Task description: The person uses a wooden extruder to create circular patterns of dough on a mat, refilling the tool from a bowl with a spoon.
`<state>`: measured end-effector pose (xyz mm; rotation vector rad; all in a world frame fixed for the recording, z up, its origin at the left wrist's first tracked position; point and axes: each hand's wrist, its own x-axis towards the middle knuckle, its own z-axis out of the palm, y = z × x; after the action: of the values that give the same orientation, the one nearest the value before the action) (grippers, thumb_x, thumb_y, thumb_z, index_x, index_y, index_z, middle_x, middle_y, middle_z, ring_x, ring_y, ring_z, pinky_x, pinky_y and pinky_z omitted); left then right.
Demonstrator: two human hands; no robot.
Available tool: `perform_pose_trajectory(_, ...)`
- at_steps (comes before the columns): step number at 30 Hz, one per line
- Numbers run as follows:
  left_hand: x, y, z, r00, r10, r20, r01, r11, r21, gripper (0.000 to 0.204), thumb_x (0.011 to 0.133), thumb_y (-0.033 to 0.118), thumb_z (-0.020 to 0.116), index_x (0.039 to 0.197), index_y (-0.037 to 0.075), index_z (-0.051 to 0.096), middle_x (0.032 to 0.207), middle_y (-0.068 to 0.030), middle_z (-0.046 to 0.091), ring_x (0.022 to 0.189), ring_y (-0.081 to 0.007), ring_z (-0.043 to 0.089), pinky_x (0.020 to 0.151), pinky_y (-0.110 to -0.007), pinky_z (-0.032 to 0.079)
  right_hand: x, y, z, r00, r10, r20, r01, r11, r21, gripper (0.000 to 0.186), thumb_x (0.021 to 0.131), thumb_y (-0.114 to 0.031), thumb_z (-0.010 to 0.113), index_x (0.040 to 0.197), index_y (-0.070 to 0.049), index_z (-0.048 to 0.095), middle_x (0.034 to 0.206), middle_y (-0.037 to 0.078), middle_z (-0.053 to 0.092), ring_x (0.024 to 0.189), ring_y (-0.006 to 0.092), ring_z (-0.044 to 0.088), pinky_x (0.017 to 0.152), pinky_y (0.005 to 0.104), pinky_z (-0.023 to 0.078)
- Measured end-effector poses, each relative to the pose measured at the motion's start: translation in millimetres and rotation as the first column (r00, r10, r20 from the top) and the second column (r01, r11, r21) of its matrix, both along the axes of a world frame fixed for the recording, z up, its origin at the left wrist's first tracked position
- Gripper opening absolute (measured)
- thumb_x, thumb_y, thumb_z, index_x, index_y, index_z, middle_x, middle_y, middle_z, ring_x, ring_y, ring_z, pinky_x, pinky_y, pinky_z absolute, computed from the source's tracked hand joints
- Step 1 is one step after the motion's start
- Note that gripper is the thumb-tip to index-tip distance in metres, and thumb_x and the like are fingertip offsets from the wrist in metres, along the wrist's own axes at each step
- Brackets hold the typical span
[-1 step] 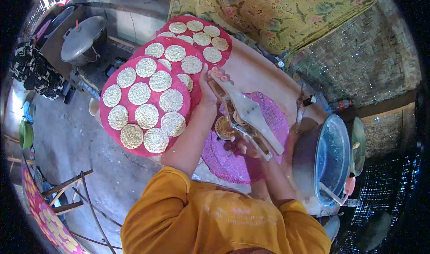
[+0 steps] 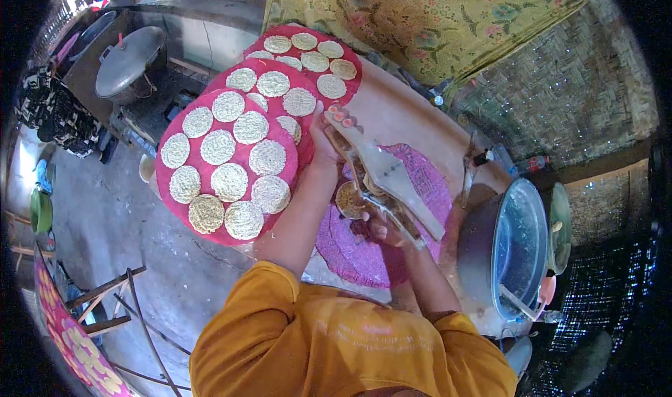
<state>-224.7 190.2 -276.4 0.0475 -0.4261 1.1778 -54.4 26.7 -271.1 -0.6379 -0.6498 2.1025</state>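
Note:
Both my hands are wrapped round a long wooden press (image 2: 392, 176), two pale boards lying one over the other at a slant. My left hand (image 2: 325, 138) grips its far end, with fingertips showing over the top edge. My right hand (image 2: 383, 230) is closed round its near end, partly hidden under the boards. Beside the press's left edge shows a round cup-like part (image 2: 348, 199) with brownish-yellow stuff in it; whether it is joined to the press I cannot tell. Underneath lies a round purple-pink cloth (image 2: 427, 180).
To the left, overlapping round pink trays (image 2: 203, 141) bear several pale, stringy discs (image 2: 229, 182). A large metal basin (image 2: 500, 250) stands at the right. A lidded pot (image 2: 131, 61) sits at the back left. Small bottles (image 2: 535, 164) stand by the woven wall.

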Motion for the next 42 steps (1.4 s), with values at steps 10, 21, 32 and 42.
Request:
perform_pose_trajectory(10,-89,-17,95,0.906,0.389,-0.167,-0.376,0.92,0.106,0.048,0.09,0.054,0.038,0.066,0.015,0.054,0.054,0.0009,0.049,0.047,-0.0149,0.048,0.051,-0.032,0.044,-46,-29,26,-0.199,-0.674,0.711,-0.6,0.657,0.456,0.045,0.077,-0.024,0.059,0.118,-0.007,0.054,0.098,0.022,0.056,0.091,0.0392,0.054,0.076,0.046,0.044)
perform_pose_trajectory(21,-155,-159,172,0.714,0.551,-0.433,0.139,0.495,0.858,0.091,0.086,0.068,0.007,0.061,-0.002,0.059,0.057,-0.0129,0.059,0.051,-0.0291,0.062,0.045,-0.035,0.048,-28,-72,6,-0.387,-0.612,0.69,-0.552,0.753,0.358,0.085,0.08,-0.057,0.049,0.134,0.006,0.031,0.143,0.024,0.023,0.132,0.0448,0.014,0.106,0.0572,0.004)
perform_pose_trajectory(32,-133,-199,163,0.621,0.475,-0.623,0.211,0.664,0.717,0.076,0.091,0.058,0.024,0.064,-0.003,0.061,0.06,-0.0141,0.062,0.051,-0.0267,0.062,0.046,-0.032,0.045,-37,-66,16,-0.319,-0.607,0.727,-0.557,0.741,0.375,0.071,0.082,-0.051,0.051,0.134,-0.006,0.036,0.141,0.022,0.025,0.131,0.0445,0.016,0.103,0.062,0.009)
perform_pose_trajectory(42,-135,-202,154,0.636,0.523,-0.567,0.131,0.652,0.747,0.077,0.091,0.058,0.023,0.069,-0.004,0.063,0.061,-0.0142,0.062,0.052,-0.0272,0.063,0.047,-0.032,0.047,-35,-77,17,-0.364,-0.615,0.7,-0.567,0.742,0.358,0.067,0.083,-0.053,0.048,0.132,-0.009,0.042,0.14,0.021,0.028,0.132,0.0445,0.016,0.104,0.0614,0.007)
